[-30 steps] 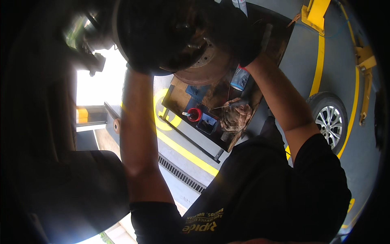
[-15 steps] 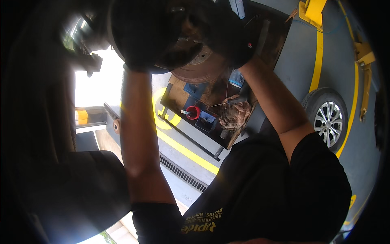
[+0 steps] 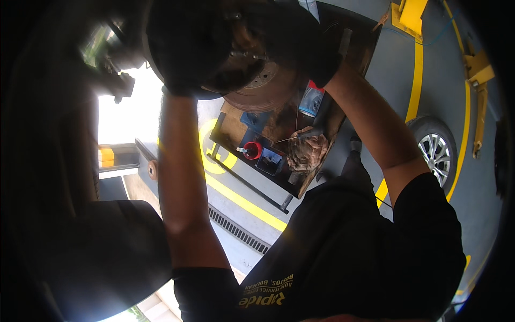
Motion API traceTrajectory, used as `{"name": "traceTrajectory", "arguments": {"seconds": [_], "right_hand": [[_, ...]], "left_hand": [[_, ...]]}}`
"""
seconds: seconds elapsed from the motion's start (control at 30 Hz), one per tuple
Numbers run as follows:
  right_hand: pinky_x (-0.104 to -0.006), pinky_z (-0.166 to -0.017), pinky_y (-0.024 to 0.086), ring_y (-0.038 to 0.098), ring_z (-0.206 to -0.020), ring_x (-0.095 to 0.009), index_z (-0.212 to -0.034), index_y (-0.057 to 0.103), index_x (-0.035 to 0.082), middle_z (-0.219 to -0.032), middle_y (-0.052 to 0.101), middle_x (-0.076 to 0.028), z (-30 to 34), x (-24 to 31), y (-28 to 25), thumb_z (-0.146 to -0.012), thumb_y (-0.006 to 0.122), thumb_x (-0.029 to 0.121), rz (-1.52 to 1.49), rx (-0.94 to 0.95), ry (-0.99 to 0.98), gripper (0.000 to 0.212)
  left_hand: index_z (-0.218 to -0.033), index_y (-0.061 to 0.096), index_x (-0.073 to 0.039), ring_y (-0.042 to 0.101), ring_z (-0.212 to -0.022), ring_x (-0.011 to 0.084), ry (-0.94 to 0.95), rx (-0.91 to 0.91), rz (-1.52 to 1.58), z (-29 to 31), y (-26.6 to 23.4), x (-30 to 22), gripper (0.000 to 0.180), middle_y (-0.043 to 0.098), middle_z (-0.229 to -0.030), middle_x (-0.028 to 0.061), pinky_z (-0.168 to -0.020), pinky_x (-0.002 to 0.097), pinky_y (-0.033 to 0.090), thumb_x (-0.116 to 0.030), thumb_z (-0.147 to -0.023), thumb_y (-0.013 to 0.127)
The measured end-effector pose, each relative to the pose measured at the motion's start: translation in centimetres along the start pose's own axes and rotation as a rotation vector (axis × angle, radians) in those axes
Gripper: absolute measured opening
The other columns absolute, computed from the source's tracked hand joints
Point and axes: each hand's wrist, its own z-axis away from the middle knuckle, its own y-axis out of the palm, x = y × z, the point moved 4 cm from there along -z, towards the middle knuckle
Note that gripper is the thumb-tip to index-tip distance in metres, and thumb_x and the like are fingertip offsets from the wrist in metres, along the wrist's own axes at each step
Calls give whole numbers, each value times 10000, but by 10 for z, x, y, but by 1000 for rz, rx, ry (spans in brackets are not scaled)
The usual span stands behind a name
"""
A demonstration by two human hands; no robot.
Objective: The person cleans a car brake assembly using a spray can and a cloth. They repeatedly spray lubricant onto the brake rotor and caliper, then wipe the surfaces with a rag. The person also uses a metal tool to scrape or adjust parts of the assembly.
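Both my hands are raised to a dark wheel hub [image 3: 244,40] at the top of the view, in black gloves. My left hand [image 3: 185,61] is against the left side of this assembly, its fingers lost in shadow. On the other side my right hand [image 3: 308,51] is close to the hub, and its fingers cannot be made out against the dark parts. Below the hub shows a rusty round brake part [image 3: 257,94] with small holes. A blue and white can with a red top [image 3: 311,101] stands near my right wrist.
A low work cart [image 3: 335,121] below carries a crumpled rag [image 3: 308,153], a red cup [image 3: 251,151] and a blue tray [image 3: 255,122]. A wheel with tyre [image 3: 435,153] lies at right, near a yellow lift post [image 3: 410,19]. Dark tyre-like bulk [image 3: 107,252] fills the lower left.
My right forearm has shifted a little to the right, uncovering more of the can. My lower leg and foot now show beside the cart. The left arm is almost unmoved.
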Motion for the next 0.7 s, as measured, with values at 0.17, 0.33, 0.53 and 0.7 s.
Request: {"name": "traceTrajectory", "arguments": {"seconds": [0.17, 0.33, 0.53, 0.7], "right_hand": [[-345, -1008, 576, 712, -1152, -200, -1399, 679, 63, -1257, 738, -84, 21, -30, -15, -981, 773, 186, -832, -18, 327, 445], [-289, -1004, 558, 670, -1160, -127, -1421, 643, 22, -1263, 708, -66, 36, -52, -12, -1007, 754, 133, -1281, 118, 580, 442], [-340, -1043, 563, 714, -1173, -198, -1380, 668, 27, -1266, 742, -87, 27, -47, 8, -1036, 698, 134, -1520, -43, 601, 362], [-380, -1057, 569, 736, -1170, -224, -1392, 665, 18, -1288, 752, -108, 37, -50, 25, -1046, 678, 129, -1800, 39, 796, 364]], "left_hand": [[-1247, 783, -119, 674, -1229, 384, 73, -4, -37, -3, 0, -1, 489, 728, -1288, 152, -1068, 514, 527, -247, -784, 880], [-1287, 760, -91, 662, -1247, 403, 166, 26, 33, -7, -1, -19, 574, 718, -1309, 174, -1086, 525, 516, -278, -762, 896], [-1335, 733, -57, 648, -1269, 425, 278, 36, 111, -16, -11, -30, 678, 705, -1334, 199, -1107, 539, 502, -315, -734, 915], [-1362, 714, -41, 634, -1300, 426, 200, 205, 202, -15, -9, -27, 754, 688, -1367, 205, -1126, 553, 487, -373, -718, 925]]}}
